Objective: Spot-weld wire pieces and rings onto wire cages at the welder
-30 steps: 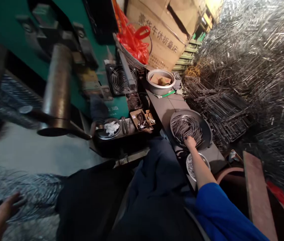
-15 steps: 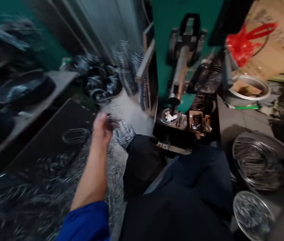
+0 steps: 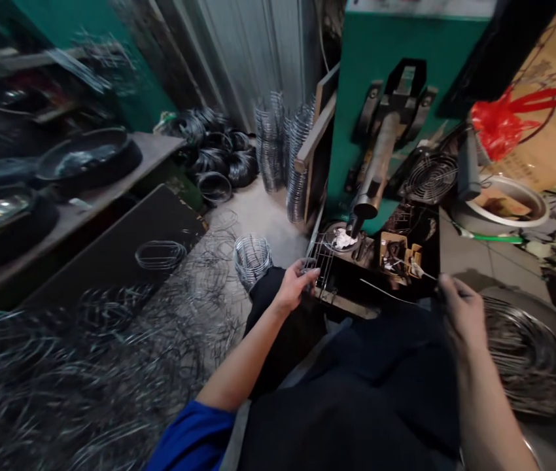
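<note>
My left hand (image 3: 298,285) is closed on a wire frame (image 3: 326,256), a small grid of thin bars held upright above my lap, beside the machine's base. On the right, my right hand (image 3: 462,311) pinches a thin wire (image 3: 386,292) whose free end points left toward the frame, without touching it. Between and beyond the hands, the green machine (image 3: 356,78) has a metal cylinder arm (image 3: 381,157) reaching down over a round dish (image 3: 330,241) with a white lump (image 3: 344,239). A small cardboard box (image 3: 386,245) with dark bits lies right of the dish.
A wire basket (image 3: 252,256) stands on the floor left of my knee. Loose wire pieces (image 3: 174,366) cover the floor at left. Stacked wire rings (image 3: 271,147) stand behind. At right are a large pan of wires (image 3: 523,353) and a white bowl (image 3: 536,219).
My left hand has moved right, from over the floor to beside the machine, and now grips the wire frame. My right hand has come into view with a wire. The camera view has shifted.
</note>
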{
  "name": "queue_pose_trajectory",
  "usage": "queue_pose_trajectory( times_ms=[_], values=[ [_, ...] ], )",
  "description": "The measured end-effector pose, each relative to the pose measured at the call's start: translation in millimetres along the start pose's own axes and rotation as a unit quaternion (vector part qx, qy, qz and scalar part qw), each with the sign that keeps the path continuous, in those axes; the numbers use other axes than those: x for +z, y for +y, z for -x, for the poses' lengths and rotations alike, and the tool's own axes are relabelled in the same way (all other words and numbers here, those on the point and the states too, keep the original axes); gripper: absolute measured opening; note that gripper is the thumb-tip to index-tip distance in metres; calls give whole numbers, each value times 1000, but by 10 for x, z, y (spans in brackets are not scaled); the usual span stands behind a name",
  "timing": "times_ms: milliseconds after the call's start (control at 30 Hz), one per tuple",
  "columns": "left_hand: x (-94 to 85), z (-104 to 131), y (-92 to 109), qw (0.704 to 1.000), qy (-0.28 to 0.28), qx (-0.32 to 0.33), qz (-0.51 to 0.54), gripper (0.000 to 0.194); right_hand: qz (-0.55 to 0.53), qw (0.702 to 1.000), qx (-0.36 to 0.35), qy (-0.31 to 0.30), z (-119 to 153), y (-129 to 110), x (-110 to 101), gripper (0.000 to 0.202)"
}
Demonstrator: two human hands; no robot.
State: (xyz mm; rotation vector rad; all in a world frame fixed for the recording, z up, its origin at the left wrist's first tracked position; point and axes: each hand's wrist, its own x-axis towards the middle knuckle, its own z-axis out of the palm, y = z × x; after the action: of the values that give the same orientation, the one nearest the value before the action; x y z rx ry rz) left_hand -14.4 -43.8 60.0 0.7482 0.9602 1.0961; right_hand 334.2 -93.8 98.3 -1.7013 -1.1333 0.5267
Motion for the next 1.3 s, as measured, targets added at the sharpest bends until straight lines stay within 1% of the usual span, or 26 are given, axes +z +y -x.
queue_pose_trajectory(
  times_ms=[67, 100, 200, 333, 533, 700, 800, 867, 1033, 1133, 1300],
  values=[
    [30, 5, 24, 1000, -3, -5, 3, 71, -66, 998, 8, -17, 29, -81, 180, 58],
    [54, 11, 35, 1000, -2, -6, 5, 74, -80, 996, 0, -31, 30, -115, 261, 59],
    [143, 48, 68, 1000, 4, 1, 12, 77, -77, 994, -26, -73, 14, -176, 459, 60],
    [257, 121, 115, 1000, -1, 22, 21, 79, -86, 992, -29, -82, 9, -170, 613, 62],
    [380, 115, 123, 999, 22, 28, 8, 83, -112, 989, -57, -81, 0, -218, 673, 60],
    [490, 42, 102, 999, 40, 18, 7, 93, -92, 989, -74, -94, -111, -294, 746, 63],
    [542, 8, 95, 999, 47, 26, 7, 93, -90, 987, -95, -92, -189, -276, 801, 62],
    [560, -18, 84, 998, 50, 35, 9, 92, -93, 986, -105, -92, -233, -243, 828, 61],
    [573, -101, 45, 998, 50, 37, 15, 93, -95, 985, -100, -101, -312, -140, 874, 59],
    [578, -143, 35, 998, 45, 40, 11, 89, -95, 985, -99, -105, -350, -91, 894, 58],
    [591, -182, 50, 998, 43, 47, 10, 86, -87, 985, -94, -113, -399, -73, 911, 57]
  ],
)
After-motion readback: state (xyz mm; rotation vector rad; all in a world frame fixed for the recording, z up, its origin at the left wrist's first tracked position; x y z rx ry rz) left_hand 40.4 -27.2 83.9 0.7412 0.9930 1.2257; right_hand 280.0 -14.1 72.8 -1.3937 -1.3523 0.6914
